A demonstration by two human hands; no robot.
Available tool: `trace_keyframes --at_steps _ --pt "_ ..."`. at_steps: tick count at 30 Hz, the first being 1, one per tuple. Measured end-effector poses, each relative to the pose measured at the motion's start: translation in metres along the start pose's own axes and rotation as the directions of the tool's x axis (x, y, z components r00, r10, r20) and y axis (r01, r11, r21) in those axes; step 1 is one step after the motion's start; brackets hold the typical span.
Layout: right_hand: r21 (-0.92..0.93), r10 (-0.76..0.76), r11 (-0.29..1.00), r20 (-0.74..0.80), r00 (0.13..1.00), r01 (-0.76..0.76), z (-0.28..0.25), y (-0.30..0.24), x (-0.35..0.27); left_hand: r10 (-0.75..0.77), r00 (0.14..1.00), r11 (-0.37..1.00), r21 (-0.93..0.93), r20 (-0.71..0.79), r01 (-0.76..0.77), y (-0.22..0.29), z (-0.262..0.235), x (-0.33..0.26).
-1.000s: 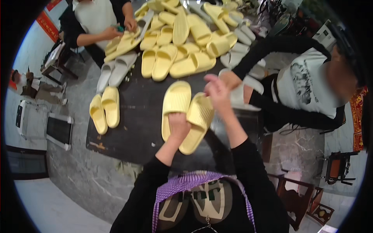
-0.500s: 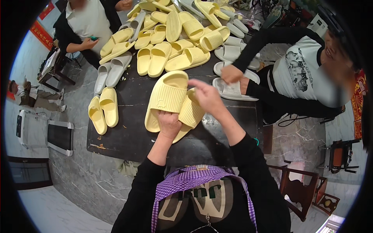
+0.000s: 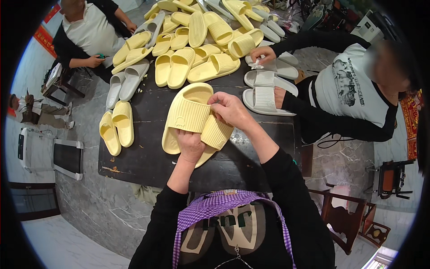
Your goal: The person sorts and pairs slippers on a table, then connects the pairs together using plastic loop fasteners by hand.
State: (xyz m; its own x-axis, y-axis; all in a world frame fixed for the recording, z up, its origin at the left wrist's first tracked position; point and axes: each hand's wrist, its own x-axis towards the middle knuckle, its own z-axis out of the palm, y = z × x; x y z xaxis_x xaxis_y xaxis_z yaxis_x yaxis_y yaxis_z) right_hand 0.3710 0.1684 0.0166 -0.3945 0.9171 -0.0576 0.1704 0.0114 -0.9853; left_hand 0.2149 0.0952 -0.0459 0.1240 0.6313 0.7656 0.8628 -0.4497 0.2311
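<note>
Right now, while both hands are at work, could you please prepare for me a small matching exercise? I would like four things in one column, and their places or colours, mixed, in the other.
Column 1
1. Left hand
2. Right hand
3. Apron
4. Table

Column 2
A. dark-coloured
B. partly hidden under the strap of a yellow slipper
C. purple checked
D. at that strap's upper right corner

Right pairs: 1-B, 2-D, 3-C, 4-A

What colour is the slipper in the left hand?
The slipper in the left hand is pale yellow, seen best in the head view.
</note>
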Motion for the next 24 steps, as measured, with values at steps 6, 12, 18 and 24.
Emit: trace_keyframes --at_steps 6,12,18,24 --pt "0.124 0.142 0.984 -0.078 0.987 -0.131 0.005 0.004 0.008 -0.056 0.998 0.998 0.021 0.018 0.056 0.003 0.000 -0.007" --pt "0.115 0.232 0.968 -0.072 0.970 -0.223 0.010 0.020 0.028 -0.188 0.976 0.982 0.022 0.111 0.186 -0.007 0.010 -0.044" --pt "0.008 0.184 0.983 -0.099 0.978 -0.184 0.015 0.044 0.036 -0.387 0.863 0.922 0.114 0.325 0.370 -0.022 0.022 -0.074" --pt "0.164 0.126 0.983 -0.315 0.940 -0.077 0.029 0.055 0.023 -0.480 0.798 0.871 0.094 0.364 0.482 -0.027 0.006 -0.087"
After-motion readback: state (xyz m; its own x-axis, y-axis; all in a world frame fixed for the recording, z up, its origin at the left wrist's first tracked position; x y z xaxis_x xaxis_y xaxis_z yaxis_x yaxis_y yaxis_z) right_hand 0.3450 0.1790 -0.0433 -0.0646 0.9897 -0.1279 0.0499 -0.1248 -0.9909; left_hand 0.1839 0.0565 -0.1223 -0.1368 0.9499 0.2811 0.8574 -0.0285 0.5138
